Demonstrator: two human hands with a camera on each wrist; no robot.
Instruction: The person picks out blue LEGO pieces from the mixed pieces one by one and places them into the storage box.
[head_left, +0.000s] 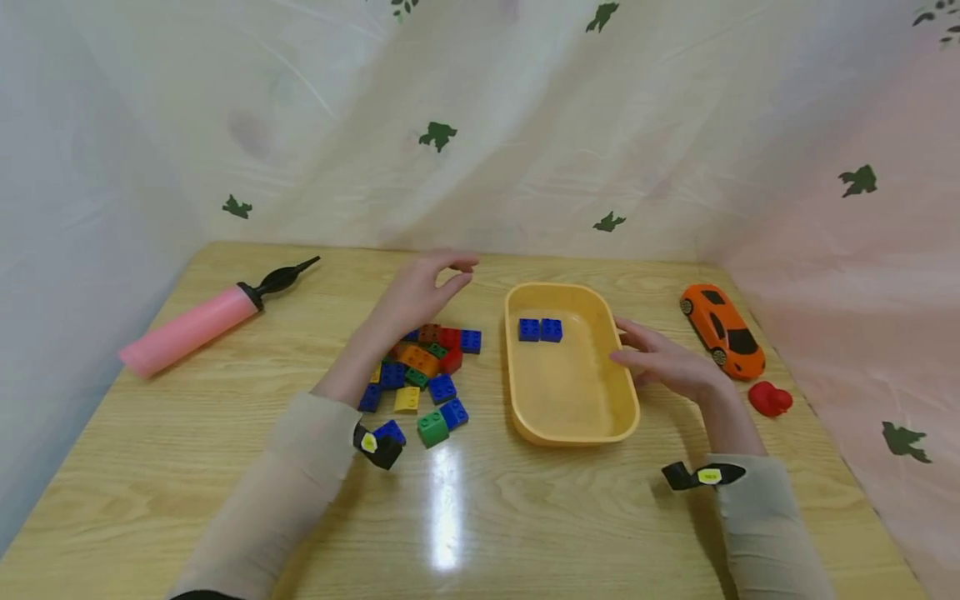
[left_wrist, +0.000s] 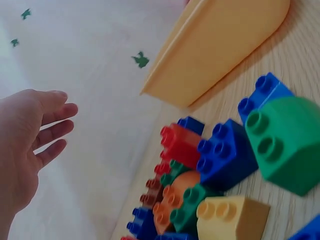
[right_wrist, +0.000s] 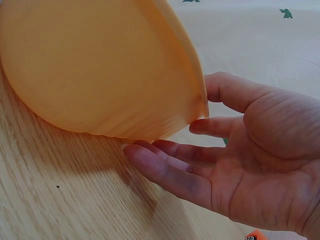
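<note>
Yellow tray (head_left: 566, 392) on the bench (head_left: 375, 542), right hand (head_left: 663, 358) at its rim, two blue bricks (head_left: 529, 330) inside!

And what a setting: the bird-printed cloth (head_left: 300, 125) rises behind the tray, and the wood-grained bench spreads out all around it. The tray itself stands mouth up, showing plenty of bare floor. Well off to the tray's left lies the pink pump (head_left: 197, 327), its black nozzle angled away from the viewer. Nearer on that same side, here's the brick pile (head_left: 417, 362), a jumble of blue, red, orange, green, brown and yellow!

Now the hands! On the tray's right, the right hand has a light pinch on it, thumb over the rim, fingers loosely curved by the outer wall. To the tray's left, the left hand hangs in the air near the pile, thumb and fingers apart, holding nothing at all. Farther right of the tray sits the orange car (head_left: 722, 332), with a small red object (head_left: 770, 399) just beside it. And those blue bricks? Side by side, studs up, toward the tray's far left corner!
</note>
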